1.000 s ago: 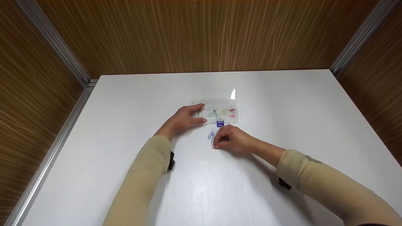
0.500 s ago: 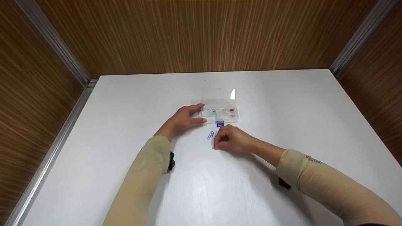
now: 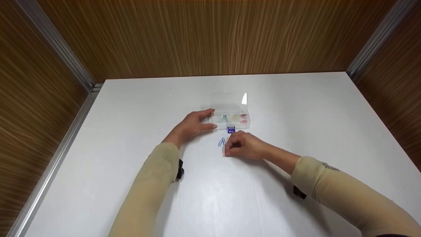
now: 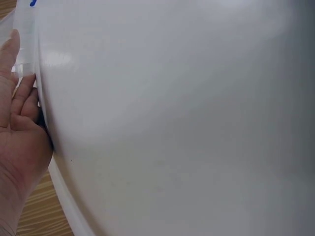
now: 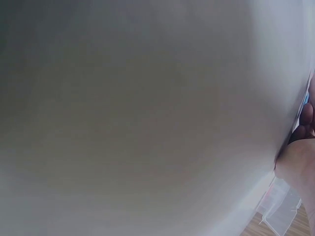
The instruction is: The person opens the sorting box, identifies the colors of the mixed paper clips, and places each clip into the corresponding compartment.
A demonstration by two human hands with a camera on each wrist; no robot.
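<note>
Nearest, the right hand point(image 3: 245, 145) is staying curled on the white table point(image 3: 296, 108), pinching a pink paper clip point(image 3: 224, 154), unmoved. Blue paper clips point(image 3: 221, 142) are lying just beyond. Farther, the left hand point(image 3: 192, 124), fingers straight, keeps bracing the clear box point(image 3: 233, 119).

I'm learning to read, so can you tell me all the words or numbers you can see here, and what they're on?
Dark print on the right sleeve: too small and blurred to read.
Pale mark on the blue binder clip: too small to read.
Clear plastic box, white table: no words or numbers visible.
</note>
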